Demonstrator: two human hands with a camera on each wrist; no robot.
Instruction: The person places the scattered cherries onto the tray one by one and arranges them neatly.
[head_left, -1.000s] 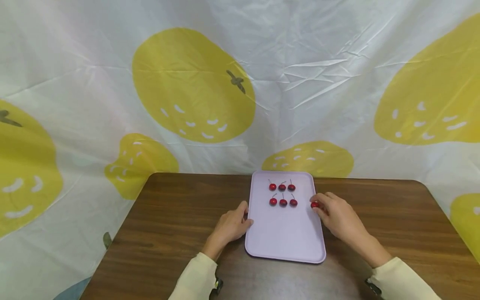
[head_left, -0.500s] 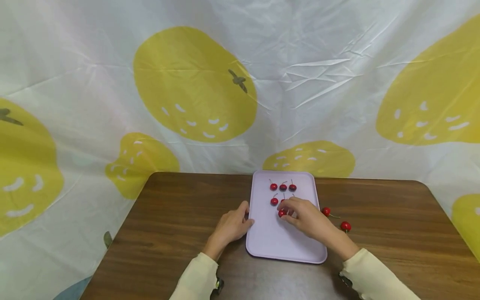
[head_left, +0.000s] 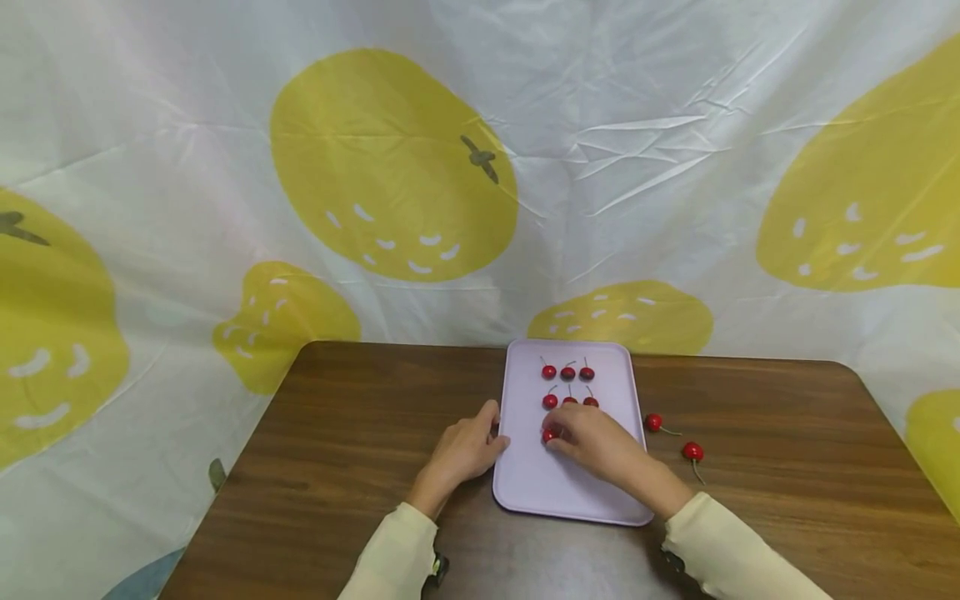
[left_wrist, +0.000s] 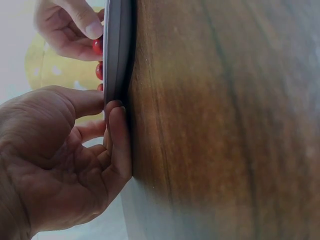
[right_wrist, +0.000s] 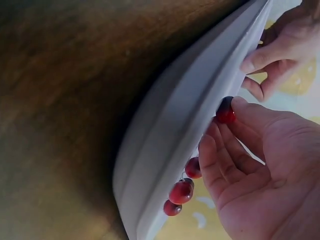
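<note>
On the lilac tray [head_left: 525,492], my right hand [head_left: 600,442] pinches a red cherry [head_left: 549,436] between thumb and fingers, low over the surface. The right wrist view shows this cherry [right_wrist: 226,111] at the thumb tip. Two rows of stemmed cherries lie on the tray's far half, the back row around a dark red cherry [head_left: 567,373]. Part of the nearer row, with a cherry [head_left: 550,402] at its left end, is hidden behind my right fingers. My left hand [head_left: 461,450] grips the tray's left edge, thumb on the rim and fingers against its outer side [left_wrist: 117,135].
To the tray's right, two more cherries lie on the brown wooden table [head_left: 360,433]: one cherry [head_left: 654,422] near the rim, another cherry [head_left: 693,452] farther right. Behind the table hangs a white curtain [head_left: 615,183] with yellow fruit prints.
My right hand has carried a cherry from beside the tray's right rim leftward onto the tray, below the second row. Two cherries on the table came into sight. My left hand stays put.
</note>
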